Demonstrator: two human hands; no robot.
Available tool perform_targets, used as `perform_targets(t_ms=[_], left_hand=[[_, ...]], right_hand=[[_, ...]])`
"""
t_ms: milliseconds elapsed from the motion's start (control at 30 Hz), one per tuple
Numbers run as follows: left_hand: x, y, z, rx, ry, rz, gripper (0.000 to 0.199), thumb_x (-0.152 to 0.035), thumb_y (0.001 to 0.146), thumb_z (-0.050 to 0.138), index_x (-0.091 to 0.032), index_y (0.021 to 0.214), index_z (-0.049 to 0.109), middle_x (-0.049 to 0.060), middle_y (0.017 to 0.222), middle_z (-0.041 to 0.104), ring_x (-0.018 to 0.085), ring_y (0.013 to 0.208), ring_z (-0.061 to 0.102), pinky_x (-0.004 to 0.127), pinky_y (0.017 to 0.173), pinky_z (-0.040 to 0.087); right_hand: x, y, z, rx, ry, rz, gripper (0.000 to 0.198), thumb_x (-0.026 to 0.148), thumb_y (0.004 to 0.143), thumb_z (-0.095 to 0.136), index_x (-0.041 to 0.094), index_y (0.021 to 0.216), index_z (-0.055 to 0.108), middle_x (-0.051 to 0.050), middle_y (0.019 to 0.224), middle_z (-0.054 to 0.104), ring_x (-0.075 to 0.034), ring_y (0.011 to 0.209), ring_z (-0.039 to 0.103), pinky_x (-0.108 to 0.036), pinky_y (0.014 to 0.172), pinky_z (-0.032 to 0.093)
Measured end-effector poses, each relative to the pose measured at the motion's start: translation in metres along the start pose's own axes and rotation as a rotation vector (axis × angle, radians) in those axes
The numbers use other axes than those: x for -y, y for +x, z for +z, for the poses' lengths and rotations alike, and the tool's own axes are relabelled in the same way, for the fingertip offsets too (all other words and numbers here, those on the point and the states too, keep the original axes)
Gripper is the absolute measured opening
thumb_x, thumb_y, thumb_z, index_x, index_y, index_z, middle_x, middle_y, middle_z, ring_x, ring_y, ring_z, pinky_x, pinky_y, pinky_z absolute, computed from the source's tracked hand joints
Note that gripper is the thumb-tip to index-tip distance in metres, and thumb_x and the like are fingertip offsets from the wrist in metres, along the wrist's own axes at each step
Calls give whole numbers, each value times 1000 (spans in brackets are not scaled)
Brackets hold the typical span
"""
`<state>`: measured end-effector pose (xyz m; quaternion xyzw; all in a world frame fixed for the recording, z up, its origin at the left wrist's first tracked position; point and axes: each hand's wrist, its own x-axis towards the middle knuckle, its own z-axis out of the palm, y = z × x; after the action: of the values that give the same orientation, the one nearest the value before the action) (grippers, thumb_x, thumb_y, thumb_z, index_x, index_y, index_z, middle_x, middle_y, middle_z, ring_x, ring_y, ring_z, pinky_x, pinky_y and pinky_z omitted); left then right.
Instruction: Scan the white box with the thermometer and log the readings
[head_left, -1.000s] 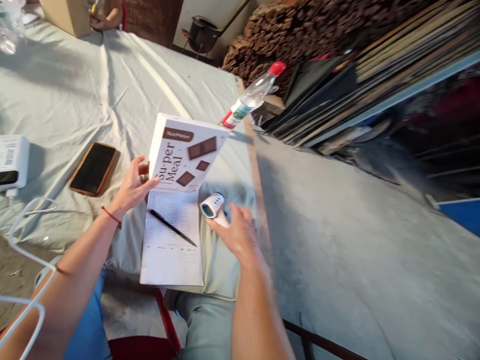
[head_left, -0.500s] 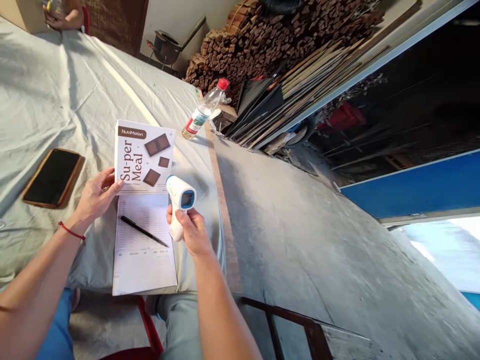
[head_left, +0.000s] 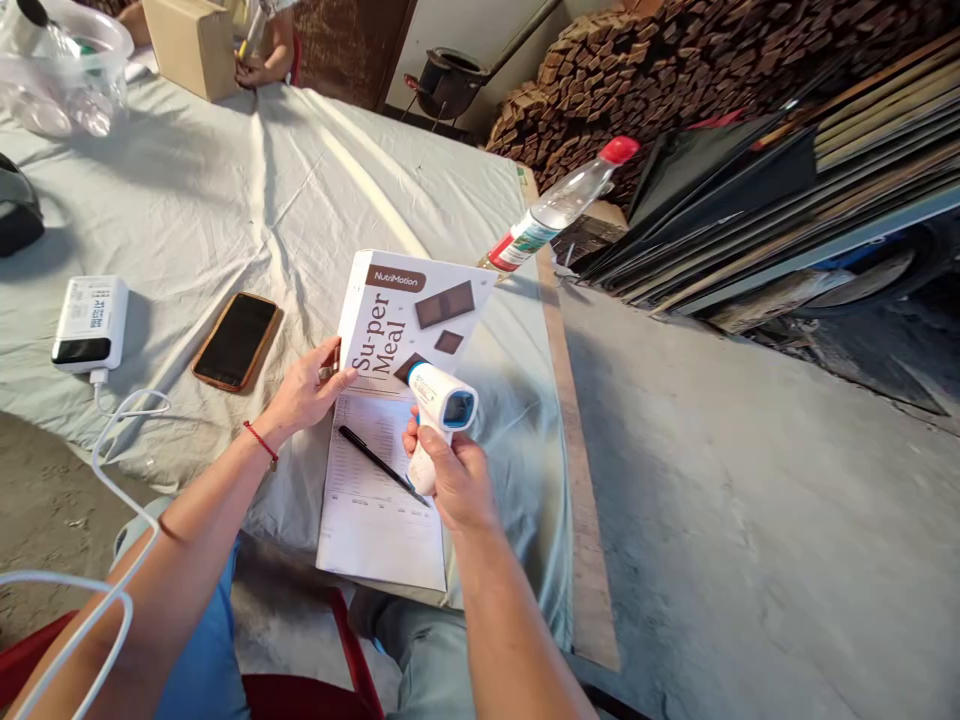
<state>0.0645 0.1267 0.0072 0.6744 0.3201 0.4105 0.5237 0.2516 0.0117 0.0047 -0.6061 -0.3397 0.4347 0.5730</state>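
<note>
My left hand point(head_left: 306, 388) grips the lower left edge of a white box point(head_left: 469, 325) printed "NutriMotion Su-per Meal" with brown squares. The box stands tilted at the top of an open notebook point(head_left: 375, 545). Closed around the handle of a white and blue infrared thermometer point(head_left: 441, 395) is my right hand point(head_left: 461, 480). The thermometer's nose overlaps the box's lower front, and its small screen faces me. A black pen point(head_left: 381, 464) lies slantwise across the notebook page, left of the thermometer.
A phone point(head_left: 235, 341) and a white power bank point(head_left: 91, 322) with a cable lie left on the cloth-covered table. A red-capped bottle point(head_left: 555, 212) stands near the right edge. Beyond are a cardboard box point(head_left: 189, 50), a plastic tub point(head_left: 64, 85) and another person's hand point(head_left: 259, 72).
The view has swung left, so everything sits further right and the power bank and tub have come into sight. The thermometer now overlaps the box's lower brown square. Both hands keep their hold.
</note>
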Motion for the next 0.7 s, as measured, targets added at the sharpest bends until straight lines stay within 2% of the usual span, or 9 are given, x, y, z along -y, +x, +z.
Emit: perform_targets(t_ms=[333,533,700], left_hand=[[0,0,0,7,-22,23,59,-52,90,67,-15,136,60,16,130,68,29,117,65,40,100,54],[-1,1,-1,12,-7,17,57,-52,92,63,-12,133,58,19,130,67,30,118,65,41,98,55],[-6,4,-2,24,-81,-33,62,-47,85,71,-15,136,58,18,135,64,31,126,62,42,99,57]], right_hand=[[2,-3,7,-47,26,14,48,55,68,77,17,96,66,-1,72,61,-15,63,56,-28,57,45],[6,-4,11,-45,18,56,50,58,66,76,17,93,66,-1,69,60,-14,61,53,-27,56,42],[7,-2,11,-43,41,56,45,56,62,79,18,77,61,-3,72,61,-14,65,54,-26,58,41]])
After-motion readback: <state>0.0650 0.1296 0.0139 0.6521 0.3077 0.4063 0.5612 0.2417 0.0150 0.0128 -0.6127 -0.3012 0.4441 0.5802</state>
